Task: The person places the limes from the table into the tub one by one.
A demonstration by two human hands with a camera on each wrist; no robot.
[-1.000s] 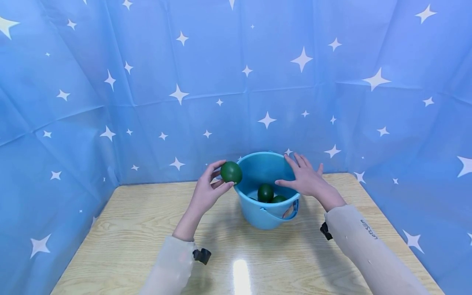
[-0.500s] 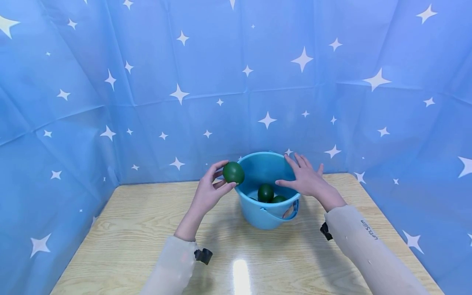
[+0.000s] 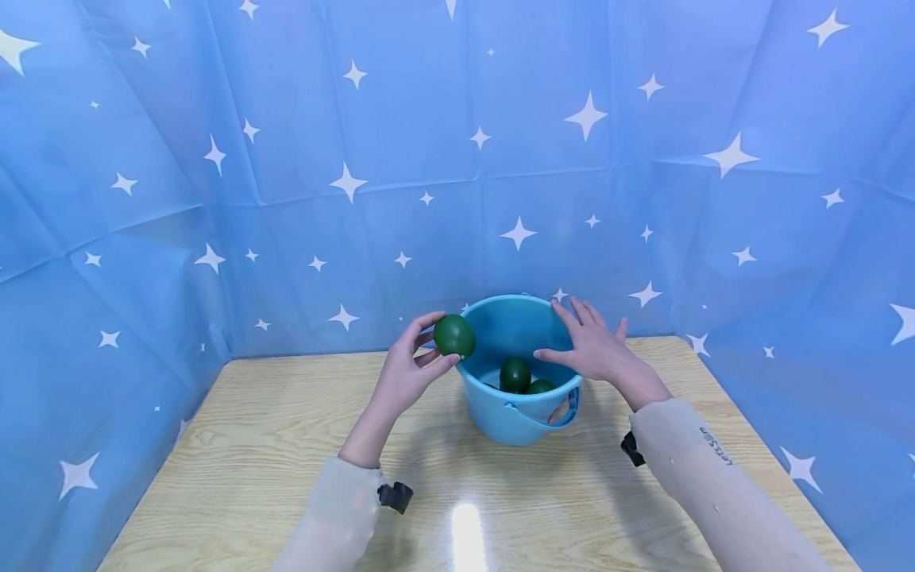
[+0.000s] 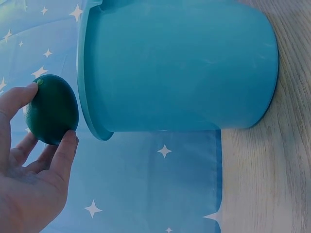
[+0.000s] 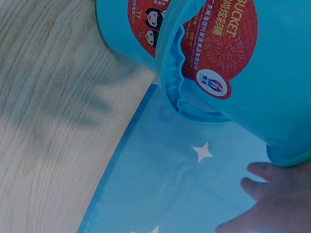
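My left hand pinches a dark green oval fruit between thumb and fingertips, at the left rim of a blue plastic bucket. In the left wrist view a pale stem nub shows near the thumb on the fruit, which is level with the bucket's rim. Inside the bucket lie more green fruits, partly hidden by the front wall. My right hand is spread at the right side of the rim, thumb reaching over the opening. The right wrist view catches its fingers beside the rim.
The bucket stands on a light wood table. Its handle hangs down at the front right, and a red label covers part of the wall. A blue curtain with white stars encloses the back and sides.
My left hand has shifted slightly right with the fruit, bringing it a little further over the bucket's left rim. The right hand and bucket have stayed in place.
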